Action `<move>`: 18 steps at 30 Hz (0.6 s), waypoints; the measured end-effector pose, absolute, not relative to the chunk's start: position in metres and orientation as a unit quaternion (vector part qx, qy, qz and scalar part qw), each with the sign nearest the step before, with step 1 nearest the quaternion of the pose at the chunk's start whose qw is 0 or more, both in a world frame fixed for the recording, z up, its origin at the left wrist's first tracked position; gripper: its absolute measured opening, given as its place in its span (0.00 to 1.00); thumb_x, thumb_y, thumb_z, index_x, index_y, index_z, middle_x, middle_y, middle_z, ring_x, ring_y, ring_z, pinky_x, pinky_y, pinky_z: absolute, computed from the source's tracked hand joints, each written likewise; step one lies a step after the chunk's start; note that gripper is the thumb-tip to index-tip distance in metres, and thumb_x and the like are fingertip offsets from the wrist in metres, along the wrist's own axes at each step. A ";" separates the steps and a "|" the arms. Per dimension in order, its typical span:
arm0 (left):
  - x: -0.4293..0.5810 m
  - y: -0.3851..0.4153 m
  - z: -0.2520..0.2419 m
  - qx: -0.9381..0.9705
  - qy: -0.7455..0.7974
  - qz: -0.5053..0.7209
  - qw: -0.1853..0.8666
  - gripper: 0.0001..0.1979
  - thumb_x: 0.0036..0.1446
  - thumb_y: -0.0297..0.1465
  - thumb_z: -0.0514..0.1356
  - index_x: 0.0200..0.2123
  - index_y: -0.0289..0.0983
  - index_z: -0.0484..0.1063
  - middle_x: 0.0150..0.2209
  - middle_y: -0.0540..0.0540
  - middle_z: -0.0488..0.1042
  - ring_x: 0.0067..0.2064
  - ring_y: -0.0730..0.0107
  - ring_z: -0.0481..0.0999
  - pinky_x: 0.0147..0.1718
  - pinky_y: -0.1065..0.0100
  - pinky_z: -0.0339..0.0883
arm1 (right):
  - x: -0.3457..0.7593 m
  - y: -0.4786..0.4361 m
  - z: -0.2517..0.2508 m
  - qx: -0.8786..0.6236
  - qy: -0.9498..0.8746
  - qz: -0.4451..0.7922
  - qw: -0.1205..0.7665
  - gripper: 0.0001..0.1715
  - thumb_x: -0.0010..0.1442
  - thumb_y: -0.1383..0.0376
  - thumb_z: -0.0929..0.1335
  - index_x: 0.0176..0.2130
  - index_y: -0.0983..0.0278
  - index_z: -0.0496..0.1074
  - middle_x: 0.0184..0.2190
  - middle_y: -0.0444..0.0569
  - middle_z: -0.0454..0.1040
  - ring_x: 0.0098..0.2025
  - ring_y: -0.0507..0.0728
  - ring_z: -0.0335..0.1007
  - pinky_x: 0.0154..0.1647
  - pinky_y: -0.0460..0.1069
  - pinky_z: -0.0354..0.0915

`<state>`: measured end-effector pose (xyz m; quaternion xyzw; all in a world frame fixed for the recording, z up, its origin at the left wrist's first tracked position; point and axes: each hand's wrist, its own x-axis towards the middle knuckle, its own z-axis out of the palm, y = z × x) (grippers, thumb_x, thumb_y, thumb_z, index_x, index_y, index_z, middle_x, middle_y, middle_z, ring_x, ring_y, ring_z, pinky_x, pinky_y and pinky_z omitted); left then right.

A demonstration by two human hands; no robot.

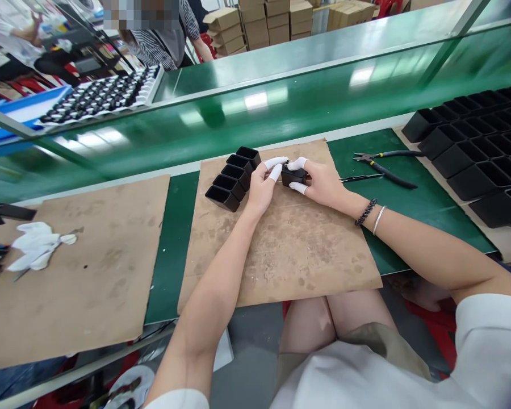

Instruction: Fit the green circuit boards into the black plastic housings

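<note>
Both my hands hold one small black plastic box (292,175) just above a brown cardboard mat (281,250). My left hand (262,187) pinches its left side with white finger cots on thumb and forefinger. My right hand (321,183) grips its right side, also with white cots; a bead bracelet and a silver bangle are on that wrist. To the left of my left hand lies a row of several open black boxes (233,179) on the mat.
Black-handled cutters (385,165) lie on the green bench to the right. Trays of many black boxes (481,153) fill the far right. A second cardboard mat (80,255) with white cloth (36,244) lies left. Behind a green conveyor (281,102), another person sits by a parts tray (106,94).
</note>
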<state>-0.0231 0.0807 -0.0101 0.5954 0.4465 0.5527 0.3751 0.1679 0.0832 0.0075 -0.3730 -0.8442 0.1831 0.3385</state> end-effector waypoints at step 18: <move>-0.015 0.075 -0.007 0.634 0.451 0.533 0.332 0.11 0.66 0.26 0.54 0.44 0.40 0.76 0.48 0.46 0.80 0.53 0.64 0.78 0.60 0.62 0.68 | 0.167 0.085 0.006 -0.377 -0.836 0.192 0.350 0.14 0.57 0.66 0.72 0.45 0.62 0.75 0.43 0.52 0.81 0.43 0.64 0.78 0.45 0.57 0.74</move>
